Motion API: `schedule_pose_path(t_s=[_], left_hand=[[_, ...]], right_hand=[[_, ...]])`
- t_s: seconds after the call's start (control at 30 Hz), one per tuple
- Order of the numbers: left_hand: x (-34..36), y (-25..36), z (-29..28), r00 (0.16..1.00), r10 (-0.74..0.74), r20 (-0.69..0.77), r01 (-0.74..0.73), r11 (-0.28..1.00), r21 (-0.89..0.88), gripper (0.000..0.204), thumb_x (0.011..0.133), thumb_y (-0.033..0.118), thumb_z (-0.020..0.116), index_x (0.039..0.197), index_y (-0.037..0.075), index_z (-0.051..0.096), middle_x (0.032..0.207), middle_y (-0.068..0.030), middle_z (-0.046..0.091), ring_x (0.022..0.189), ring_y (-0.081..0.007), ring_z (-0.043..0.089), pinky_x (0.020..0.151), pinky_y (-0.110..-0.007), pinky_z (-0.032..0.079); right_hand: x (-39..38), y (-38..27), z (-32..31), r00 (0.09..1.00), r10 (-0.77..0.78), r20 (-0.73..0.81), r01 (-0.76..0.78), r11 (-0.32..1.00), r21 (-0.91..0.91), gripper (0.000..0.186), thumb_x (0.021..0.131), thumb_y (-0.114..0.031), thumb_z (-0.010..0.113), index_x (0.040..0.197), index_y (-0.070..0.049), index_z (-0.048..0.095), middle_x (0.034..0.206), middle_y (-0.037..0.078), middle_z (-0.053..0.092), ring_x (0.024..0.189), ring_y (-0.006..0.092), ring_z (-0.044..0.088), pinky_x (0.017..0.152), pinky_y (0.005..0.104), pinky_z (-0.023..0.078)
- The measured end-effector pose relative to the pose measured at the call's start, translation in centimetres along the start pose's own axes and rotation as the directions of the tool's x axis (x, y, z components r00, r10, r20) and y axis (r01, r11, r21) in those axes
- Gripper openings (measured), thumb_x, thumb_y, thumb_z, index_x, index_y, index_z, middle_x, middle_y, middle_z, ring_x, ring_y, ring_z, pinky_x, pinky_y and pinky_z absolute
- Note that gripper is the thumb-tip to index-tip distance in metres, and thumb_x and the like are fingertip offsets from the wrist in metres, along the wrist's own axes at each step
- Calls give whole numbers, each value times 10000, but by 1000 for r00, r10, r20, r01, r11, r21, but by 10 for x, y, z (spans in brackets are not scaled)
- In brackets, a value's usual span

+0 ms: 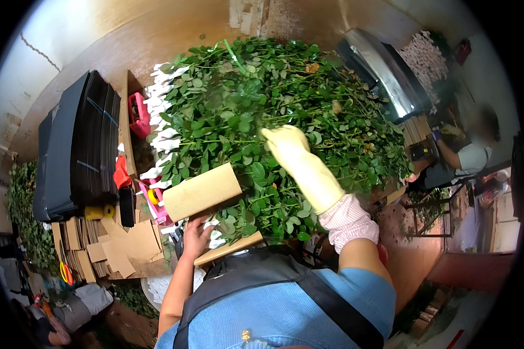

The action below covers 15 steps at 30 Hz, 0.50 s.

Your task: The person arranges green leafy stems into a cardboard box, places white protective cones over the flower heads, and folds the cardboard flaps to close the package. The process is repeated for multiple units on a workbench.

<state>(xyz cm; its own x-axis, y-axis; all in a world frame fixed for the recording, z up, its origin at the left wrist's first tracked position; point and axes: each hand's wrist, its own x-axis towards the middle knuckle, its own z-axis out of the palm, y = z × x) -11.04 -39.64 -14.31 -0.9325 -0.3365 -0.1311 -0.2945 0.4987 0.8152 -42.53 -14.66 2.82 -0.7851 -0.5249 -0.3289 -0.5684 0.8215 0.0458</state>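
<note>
Bare and at the table's near edge, my left hand (197, 237) has its fingers curled up against the lower edge of a tan corrugated cardboard piece (202, 192). The cardboard slants over the leaves, and part of the fingertips is hidden by it. A long pale-yellow rubber glove covers my right hand (286, 143), which reaches over a broad pile of leafy green stems (233, 122). Its fingers are bunched together among the leaves; what they hold, if anything, is hidden. Flower heads in white sleeves (167, 136) line the pile's left side.
Left of the pile stand a pink tool (138, 115), stacked dark sheets (93, 134) and cut cardboard (131, 244). Orange-handled scissors (66, 273) hang lower left. A shiny silver-wrapped roll (384, 72) lies at back right. Another person (474, 151) works at the right.
</note>
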Motion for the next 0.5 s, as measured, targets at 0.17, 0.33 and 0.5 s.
schedule_pose_path(t_s=[0.17, 0.33, 0.5], left_hand=[[6, 4, -2, 995, 87, 48, -91, 993, 79, 421, 883, 147, 803, 1273, 55, 674, 1142, -165, 654, 1057, -304, 654, 930, -392, 548], [1, -8, -3, 995, 83, 50, -88, 992, 91, 427, 900, 115, 794, 1297, 41, 653, 1154, -169, 621, 1034, -269, 672, 905, -365, 576], [3, -3, 0, 995, 53, 82, -59, 995, 80, 433, 906, 105, 789, 1303, 22, 638, 1183, -167, 617, 1043, -253, 681, 910, -346, 573]], right_hand=[[41, -24, 39, 993, 39, -113, -53, 991, -126, 351, 1008, -192, 559, 1346, -138, 640, 1400, 47, 636, 1340, 202, 551, 1197, 393, 325], [46, -34, -6, 936, 76, -343, -41, 993, 110, 307, 946, -101, 603, 1235, -129, 702, 1366, 80, 653, 1333, 233, 559, 1221, 410, 311], [35, -31, 9, 776, -105, -621, 229, 966, 123, 530, 961, -57, 502, 1480, -166, 502, 1304, 61, 648, 1097, 227, 651, 880, 346, 571]])
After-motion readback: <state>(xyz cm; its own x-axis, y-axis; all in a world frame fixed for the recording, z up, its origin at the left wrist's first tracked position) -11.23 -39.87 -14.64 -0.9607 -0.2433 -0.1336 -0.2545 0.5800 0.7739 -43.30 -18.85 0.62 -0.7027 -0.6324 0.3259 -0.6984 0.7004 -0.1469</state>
